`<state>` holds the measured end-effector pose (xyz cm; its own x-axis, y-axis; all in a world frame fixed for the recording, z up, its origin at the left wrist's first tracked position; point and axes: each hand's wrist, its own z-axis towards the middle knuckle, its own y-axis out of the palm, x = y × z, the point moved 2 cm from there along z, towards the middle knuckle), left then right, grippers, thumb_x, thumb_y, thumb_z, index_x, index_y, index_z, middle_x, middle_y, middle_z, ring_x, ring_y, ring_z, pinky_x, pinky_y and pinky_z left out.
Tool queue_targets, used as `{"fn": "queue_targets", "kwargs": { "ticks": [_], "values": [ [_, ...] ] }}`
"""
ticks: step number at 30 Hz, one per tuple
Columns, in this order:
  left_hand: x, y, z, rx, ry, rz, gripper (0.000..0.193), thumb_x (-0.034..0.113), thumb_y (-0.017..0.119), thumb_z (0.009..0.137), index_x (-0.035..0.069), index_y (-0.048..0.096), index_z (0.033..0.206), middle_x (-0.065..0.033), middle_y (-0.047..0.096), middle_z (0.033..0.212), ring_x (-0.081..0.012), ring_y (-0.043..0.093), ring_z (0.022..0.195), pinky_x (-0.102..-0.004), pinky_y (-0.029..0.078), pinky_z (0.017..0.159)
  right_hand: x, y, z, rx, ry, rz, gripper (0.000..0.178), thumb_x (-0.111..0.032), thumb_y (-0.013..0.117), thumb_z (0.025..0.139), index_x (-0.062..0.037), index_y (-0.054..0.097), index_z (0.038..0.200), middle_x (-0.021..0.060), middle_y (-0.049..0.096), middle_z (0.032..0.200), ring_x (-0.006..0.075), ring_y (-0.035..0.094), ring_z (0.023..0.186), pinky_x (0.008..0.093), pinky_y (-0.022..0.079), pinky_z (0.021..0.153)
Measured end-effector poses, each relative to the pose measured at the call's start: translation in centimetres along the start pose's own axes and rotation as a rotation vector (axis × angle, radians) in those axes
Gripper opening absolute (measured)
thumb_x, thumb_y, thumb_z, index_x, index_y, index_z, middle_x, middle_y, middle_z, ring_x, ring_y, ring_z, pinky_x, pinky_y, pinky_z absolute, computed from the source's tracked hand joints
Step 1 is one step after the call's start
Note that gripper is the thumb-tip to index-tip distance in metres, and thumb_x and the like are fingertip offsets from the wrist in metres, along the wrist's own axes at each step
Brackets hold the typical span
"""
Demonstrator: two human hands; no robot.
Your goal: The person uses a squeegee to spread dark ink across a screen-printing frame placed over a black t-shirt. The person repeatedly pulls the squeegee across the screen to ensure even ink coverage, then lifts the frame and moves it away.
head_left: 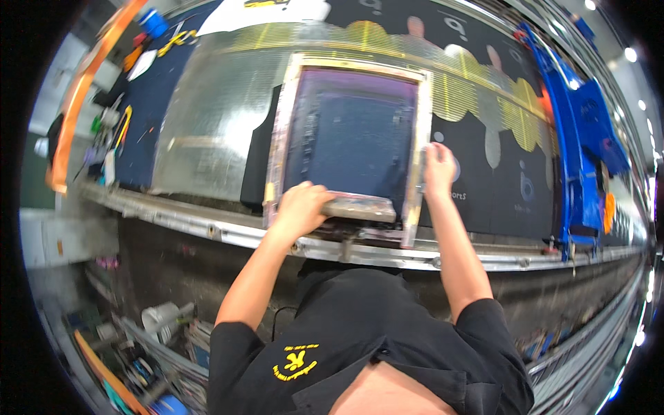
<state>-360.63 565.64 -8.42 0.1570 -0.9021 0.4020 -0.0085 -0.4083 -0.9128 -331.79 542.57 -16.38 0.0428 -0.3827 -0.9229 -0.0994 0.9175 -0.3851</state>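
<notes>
A screen printing frame (426, 104) with dark blue mesh lies on the long printing table in front of me. My left hand (301, 209) is closed around the left end of a squeegee (366, 209), which lies across the near end of the screen. At the frame's right side rail, my right hand (438, 169) is closed with its fingers against the edge; its grip is partly hidden. Dark fabric pieces (477, 200) with pale prints lie flat to the right of the frame, and another dark edge shows under its left side.
A metal rail (228, 229) runs along the table's near edge. On the right stands a blue machine carriage (577, 152) across the table. An orange bar (86, 97) rises at the far left. Below left are a white bucket (159, 317) and assorted tools.
</notes>
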Motion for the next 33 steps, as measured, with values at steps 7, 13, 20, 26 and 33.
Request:
{"fn": "queue_targets", "kwargs": {
  "ticks": [7,13,20,26,33],
  "values": [
    [-8.2,-5.2,-1.9,-0.143,-0.029,-0.069,0.049,0.009,0.086,0.074,0.009,0.08,0.123,-0.0084,0.078,0.115,-0.0348,0.07,0.109,-0.0469,0.057,0.099,-3.3,9.4,-3.9,0.046,0.155,-0.235,0.044,-0.039,0.079,0.096,-0.016,0.072,0.132,0.0137,0.081,0.11,0.03,0.078,0.101,0.0435,0.059,0.092],
    [-6.6,-7.6,0.0,-0.195,0.073,-0.171,0.047,0.015,0.086,0.081,0.005,0.078,0.126,-0.0144,0.078,0.123,-0.0392,0.07,0.113,-0.0497,0.055,0.1,-5.3,8.8,-4.4,0.0,0.182,-0.254,0.054,-0.044,0.081,0.094,-0.0166,0.066,0.138,0.014,0.081,0.105,0.0339,0.079,0.1,0.0468,0.059,0.09],
    [-5.5,-6.0,-0.1,-0.169,-0.025,-0.05,0.041,0.022,0.086,0.083,0.007,0.081,0.121,-0.0195,0.08,0.117,-0.0408,0.074,0.113,-0.0473,0.057,0.099,-4.9,6.4,-4.1,-0.086,0.215,-0.084,0.065,-0.04,0.083,0.092,-0.0105,0.06,0.146,0.0221,0.079,0.12,0.0369,0.078,0.112,0.0454,0.06,0.095],
    [-4.4,-6.7,-0.5,-0.182,-0.118,0.01,0.042,0.016,0.085,0.084,0.008,0.081,0.125,-0.019,0.08,0.116,-0.04,0.075,0.111,-0.0465,0.057,0.099,-2.9,-5.8,-11.1,-0.044,0.114,0.185,0.052,-0.037,0.08,0.1,-0.0025,0.071,0.138,0.0136,0.077,0.108,0.0211,0.075,0.1,0.0374,0.061,0.091],
    [-2.6,-6.4,-0.4,-0.198,-0.204,0.047,0.043,0.016,0.086,0.084,0.009,0.081,0.127,-0.017,0.081,0.119,-0.037,0.075,0.114,-0.0457,0.057,0.101,8.4,-34.2,-18.1,0.505,0.357,0.226,0.025,-0.022,0.076,0.104,0.0006,0.074,0.115,0.0068,0.074,0.093,0.0124,0.069,0.07,0.0309,0.057,0.066]
  ]
}}
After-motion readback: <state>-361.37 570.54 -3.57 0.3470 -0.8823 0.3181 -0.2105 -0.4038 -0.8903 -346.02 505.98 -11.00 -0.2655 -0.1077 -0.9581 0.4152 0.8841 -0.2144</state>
